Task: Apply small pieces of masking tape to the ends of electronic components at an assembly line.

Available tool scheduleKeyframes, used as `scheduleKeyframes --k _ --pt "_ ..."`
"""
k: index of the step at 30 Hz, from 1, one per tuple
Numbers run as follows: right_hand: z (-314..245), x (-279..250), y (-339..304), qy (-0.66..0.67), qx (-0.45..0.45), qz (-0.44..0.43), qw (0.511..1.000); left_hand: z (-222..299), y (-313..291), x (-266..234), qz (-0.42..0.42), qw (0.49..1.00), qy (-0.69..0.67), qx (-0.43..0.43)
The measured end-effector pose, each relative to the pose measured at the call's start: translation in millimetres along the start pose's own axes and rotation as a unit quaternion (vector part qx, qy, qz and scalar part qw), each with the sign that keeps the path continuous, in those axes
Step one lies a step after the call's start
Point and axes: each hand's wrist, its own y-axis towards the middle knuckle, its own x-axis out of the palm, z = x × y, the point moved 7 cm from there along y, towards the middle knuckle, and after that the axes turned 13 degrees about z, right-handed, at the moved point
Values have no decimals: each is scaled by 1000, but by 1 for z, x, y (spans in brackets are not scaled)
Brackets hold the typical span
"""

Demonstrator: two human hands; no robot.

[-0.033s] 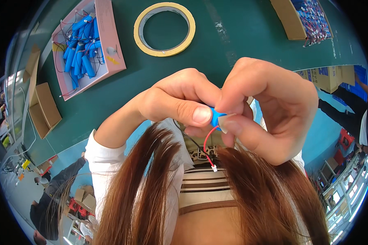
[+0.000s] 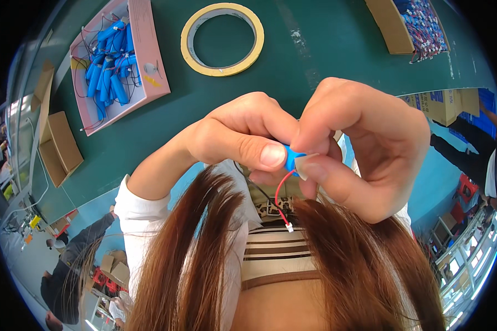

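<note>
Between both hands is a small blue battery [image 2: 289, 160], mostly hidden by the fingers. My left hand [image 2: 240, 132] pinches it from the left, thumb on top. From the right, the thumb and forefinger of my right hand [image 2: 373, 143] close on the same battery. A red wire [image 2: 278, 193] and a black wire [image 2: 259, 190] hang down from there to a white plug [image 2: 290, 227] in front of my waist. Farther left, a pink box [image 2: 152, 58] holds several blue batteries [image 2: 106, 80] with dark leads.
A wide roll of yellow tape [image 2: 254, 57] lies on the green table [image 2: 337, 41] beyond my hands. At the far right stands a cardboard box [image 2: 391, 27] packed with wired blue batteries. An open cardboard box [image 2: 63, 146] is at the left. Other people appear around the rim.
</note>
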Motion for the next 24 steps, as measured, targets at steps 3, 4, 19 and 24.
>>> scheduleKeyframes --k 3,4,19,24 --pt "0 0 0 2 5 -2 1000 0 0 0 -1 1000 -6 0" --pt "0 -1 -1 -1 7 -2 1000 0 0 0 -1 1000 -6 0" --pt "-1 -1 0 -27 2 1 1000 0 -1 -2 12 1000 4 -2" --pt "-1 -2 -1 -45 -8 -12 999 1 1 -3 44 998 18 33"
